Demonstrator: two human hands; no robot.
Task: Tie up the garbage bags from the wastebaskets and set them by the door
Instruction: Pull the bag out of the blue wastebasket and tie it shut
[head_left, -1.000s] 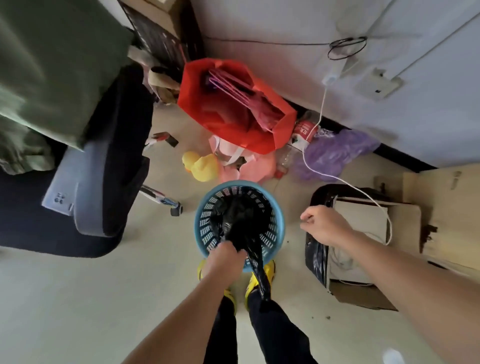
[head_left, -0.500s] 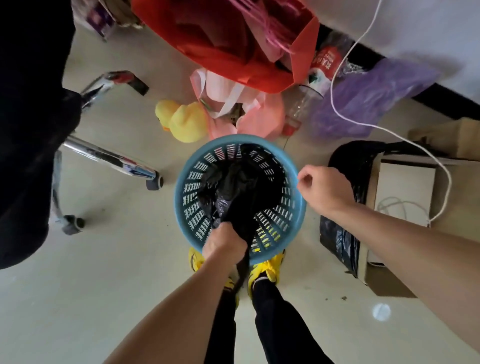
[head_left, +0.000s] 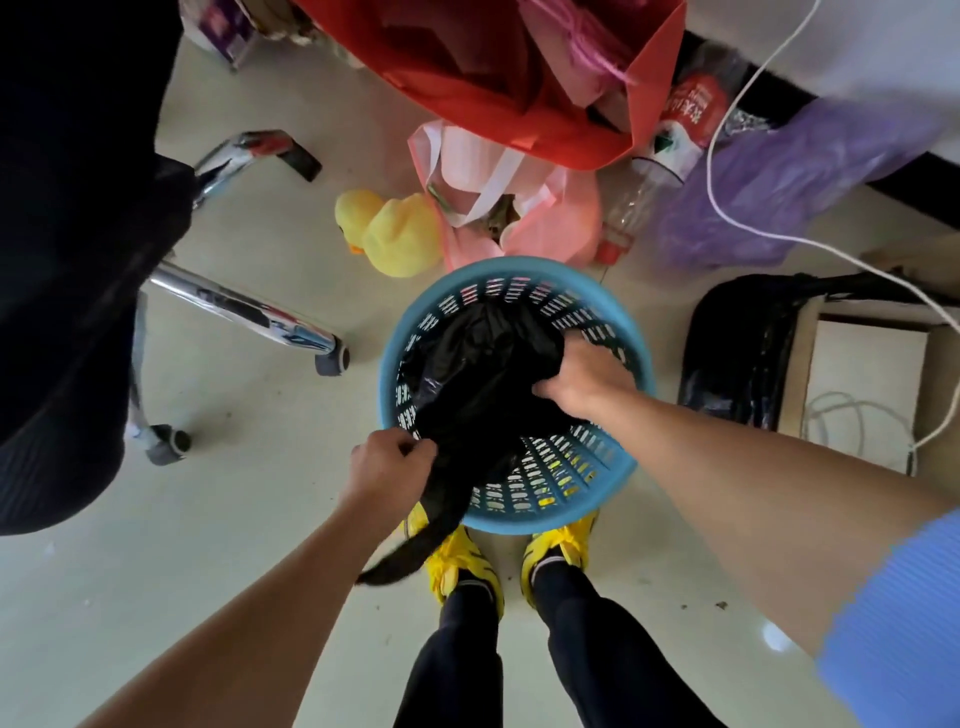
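A round blue plastic wastebasket (head_left: 613, 467) stands on the floor just in front of my feet. Inside it sits a black garbage bag (head_left: 478, 369). My left hand (head_left: 389, 467) is at the basket's near left rim, shut on a strip of the bag that hangs down over the rim toward my shoes. Reaching into the basket from the right, my right hand (head_left: 584, 382) is shut on the bag's right side. The bag's contents are hidden.
An office chair (head_left: 244, 312) with chrome legs and casters stands at the left. Beyond the basket lie a yellow rubber duck (head_left: 395, 234), a pink bag (head_left: 519, 218), a red bag (head_left: 519, 78) and a purple bag (head_left: 769, 182). A black-lined cardboard box (head_left: 810, 374) and white cable (head_left: 753, 228) sit right.
My right hand has moved from outside the basket's right rim into the basket and closed on the bag. My left hand shifted left along the rim, pulling its strip outward. The camera came closer.
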